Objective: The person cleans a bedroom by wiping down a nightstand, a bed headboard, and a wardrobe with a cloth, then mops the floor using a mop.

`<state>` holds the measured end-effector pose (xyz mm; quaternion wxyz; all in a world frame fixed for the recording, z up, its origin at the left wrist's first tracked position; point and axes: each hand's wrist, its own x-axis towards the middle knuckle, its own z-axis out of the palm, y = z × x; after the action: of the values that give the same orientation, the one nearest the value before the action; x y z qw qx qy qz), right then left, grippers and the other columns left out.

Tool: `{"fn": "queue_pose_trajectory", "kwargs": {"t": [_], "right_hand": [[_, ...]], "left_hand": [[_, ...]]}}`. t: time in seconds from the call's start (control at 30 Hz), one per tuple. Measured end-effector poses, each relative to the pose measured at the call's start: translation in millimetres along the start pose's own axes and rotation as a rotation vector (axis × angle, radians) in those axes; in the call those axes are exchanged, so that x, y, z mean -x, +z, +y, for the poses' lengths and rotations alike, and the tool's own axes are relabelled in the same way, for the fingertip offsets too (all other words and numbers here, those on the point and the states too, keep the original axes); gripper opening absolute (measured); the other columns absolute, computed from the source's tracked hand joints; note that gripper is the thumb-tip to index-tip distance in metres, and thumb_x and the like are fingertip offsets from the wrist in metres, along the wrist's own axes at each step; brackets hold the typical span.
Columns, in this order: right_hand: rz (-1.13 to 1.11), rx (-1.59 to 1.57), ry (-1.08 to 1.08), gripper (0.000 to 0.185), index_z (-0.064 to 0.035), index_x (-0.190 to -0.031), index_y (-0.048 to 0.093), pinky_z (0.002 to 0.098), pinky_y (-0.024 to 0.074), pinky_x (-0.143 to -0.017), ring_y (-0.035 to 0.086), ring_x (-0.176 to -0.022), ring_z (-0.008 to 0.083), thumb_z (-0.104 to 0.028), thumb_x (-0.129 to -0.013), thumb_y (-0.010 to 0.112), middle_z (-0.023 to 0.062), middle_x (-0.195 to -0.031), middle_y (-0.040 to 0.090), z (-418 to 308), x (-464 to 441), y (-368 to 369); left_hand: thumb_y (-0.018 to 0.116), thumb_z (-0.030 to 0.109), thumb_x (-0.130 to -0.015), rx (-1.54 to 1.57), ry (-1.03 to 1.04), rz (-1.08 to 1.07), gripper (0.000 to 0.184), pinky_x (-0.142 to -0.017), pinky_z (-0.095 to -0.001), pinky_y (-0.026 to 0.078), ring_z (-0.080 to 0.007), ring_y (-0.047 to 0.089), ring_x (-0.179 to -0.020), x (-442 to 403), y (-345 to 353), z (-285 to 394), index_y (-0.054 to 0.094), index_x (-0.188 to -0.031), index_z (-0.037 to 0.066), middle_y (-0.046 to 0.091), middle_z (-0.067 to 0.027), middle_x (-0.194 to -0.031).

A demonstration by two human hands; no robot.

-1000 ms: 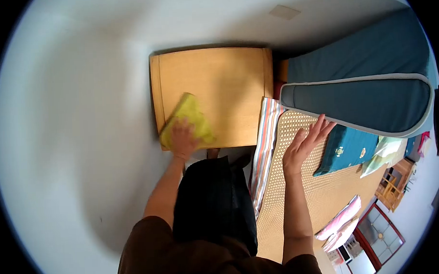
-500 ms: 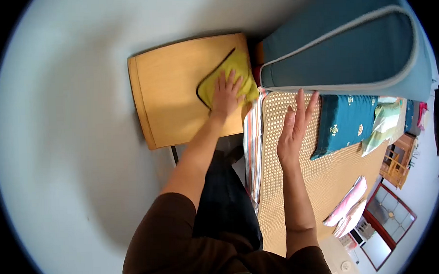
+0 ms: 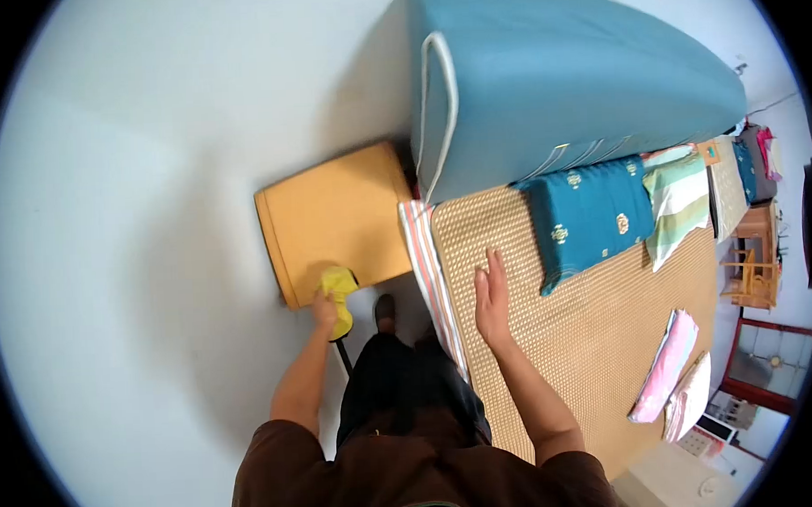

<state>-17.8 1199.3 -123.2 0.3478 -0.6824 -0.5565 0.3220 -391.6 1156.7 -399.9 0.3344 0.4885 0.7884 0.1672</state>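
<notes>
My left hand (image 3: 324, 307) is closed on a yellow-green cloth (image 3: 340, 283) at the near edge of a light-wood nightstand (image 3: 338, 220). Part of the cloth lies over the top's edge and part hangs below it. My right hand (image 3: 492, 300) is held out, fingers stretched and holding nothing, over the woven mat (image 3: 552, 338) on the bed.
A blue padded headboard (image 3: 552, 78) rises behind the bed. Dark teal pillow (image 3: 592, 216) and green-white pillow (image 3: 677, 195) lie against it. A folded pink bedding roll (image 3: 665, 365) rests farther along the mat. A wooden chair (image 3: 751, 277) stands at the far right.
My left hand has drawn the cloth from the far right of the nightstand top to its near edge, where the cloth is now bunched. The view has shifted back; my right hand stays open.
</notes>
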Motion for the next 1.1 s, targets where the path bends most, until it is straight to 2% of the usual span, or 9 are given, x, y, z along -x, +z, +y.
{"fn": "queue_pose_trajectory", "kwargs": {"t": [0.07,0.17,0.33,0.47,0.6,0.77,0.9,0.97,1.1], "right_hand": [[0.027,-0.009,0.019,0.051,-0.0026,-0.150,0.035,0.0418,0.0399,-0.108,0.039,-0.138,0.0387,-0.026,-0.105,0.043,0.0267,-0.155,0.027,5,22,-24],[0.055,0.025,0.042,0.050,-0.0018,-0.148,0.038,0.0434,0.0354,-0.111,0.035,-0.140,0.0406,-0.027,-0.105,0.044,0.0275,-0.152,0.033,26,49,-51],[0.082,-0.074,0.069,0.048,-0.0021,-0.145,0.044,0.0411,0.0388,-0.108,0.040,-0.137,0.0386,-0.026,-0.103,0.048,0.0272,-0.150,0.037,20,75,-86],[0.084,-0.107,0.085,0.046,-0.0014,-0.143,0.045,0.0389,0.0466,-0.100,0.047,-0.132,0.0355,-0.023,-0.103,0.049,0.0261,-0.150,0.036,15,90,-109],[0.218,0.005,-0.018,0.046,0.0020,-0.141,0.046,0.0398,0.0453,-0.101,0.050,-0.127,0.0345,-0.023,-0.103,0.048,0.0261,-0.145,0.044,37,105,-120],[0.054,-0.498,0.355,0.057,-0.0038,-0.148,0.039,0.0378,0.0487,-0.093,0.060,-0.113,0.0241,-0.039,-0.104,0.045,0.0169,-0.152,0.040,77,99,-119],[0.036,-0.868,0.493,0.071,-0.0115,-0.155,0.027,0.0439,0.0425,-0.104,0.050,-0.128,0.0278,-0.056,-0.102,0.040,0.0130,-0.159,0.029,5,46,-145],[0.061,-1.108,0.593,0.072,-0.0141,-0.155,0.027,0.0471,0.0376,-0.110,0.043,-0.135,0.0292,-0.060,-0.101,0.038,0.0106,-0.159,0.029,-30,16,-154],[-0.137,-1.667,0.348,0.065,-0.0116,-0.148,0.038,0.0457,0.0337,-0.114,0.040,-0.139,0.0273,-0.056,-0.101,0.039,0.0088,-0.151,0.040,-50,-47,-135]], "left_hand": [[0.049,0.021,-0.102,0.398,-0.234,-0.034,0.036,-0.098,-0.0449,0.042,-0.0379,0.055,-0.112,-5,-55,68,0.053,-0.130,-0.002,0.058,-0.0232,-0.119],[0.050,0.017,-0.101,0.546,0.279,0.085,0.032,-0.097,-0.0420,0.041,-0.0357,0.054,-0.114,8,-129,244,0.054,-0.125,-0.004,0.057,-0.0213,-0.122],[0.056,0.019,-0.096,0.220,0.973,0.502,0.046,-0.112,-0.0441,0.031,-0.0372,0.042,-0.131,13,-193,508,0.049,-0.139,0.002,0.044,-0.0176,-0.146],[0.059,0.021,-0.095,-0.240,0.945,0.581,0.048,-0.113,-0.0495,0.030,-0.0336,0.036,-0.139,-39,-159,610,0.050,-0.142,0.014,0.042,-0.0096,-0.151],[0.062,0.020,-0.091,-0.400,1.063,0.652,0.048,-0.110,-0.0552,0.031,-0.0324,0.035,-0.141,-26,-107,614,0.054,-0.138,0.016,0.045,-0.0071,-0.148],[0.057,0.022,-0.094,-0.261,1.330,0.222,0.031,-0.104,-0.0480,0.040,-0.0307,0.045,-0.132,8,-59,581,0.063,-0.123,0.012,0.060,-0.0100,-0.131],[0.055,0.025,-0.098,0.374,0.716,-0.319,0.034,-0.093,-0.0419,0.047,-0.0366,0.060,-0.109,67,-16,536,0.058,-0.124,0.002,0.065,-0.0182,-0.115],[0.050,0.024,-0.102,0.664,0.504,-0.533,0.038,-0.099,-0.0360,0.045,-0.0278,0.059,-0.115,100,-20,524,0.052,-0.132,0.000,0.064,-0.0158,-0.121],[0.055,0.027,-0.099,0.240,0.903,-0.628,0.053,-0.112,-0.0403,0.032,-0.0287,0.044,-0.134,119,-70,526,0.042,-0.145,0.004,0.052,-0.0167,-0.140]]}}
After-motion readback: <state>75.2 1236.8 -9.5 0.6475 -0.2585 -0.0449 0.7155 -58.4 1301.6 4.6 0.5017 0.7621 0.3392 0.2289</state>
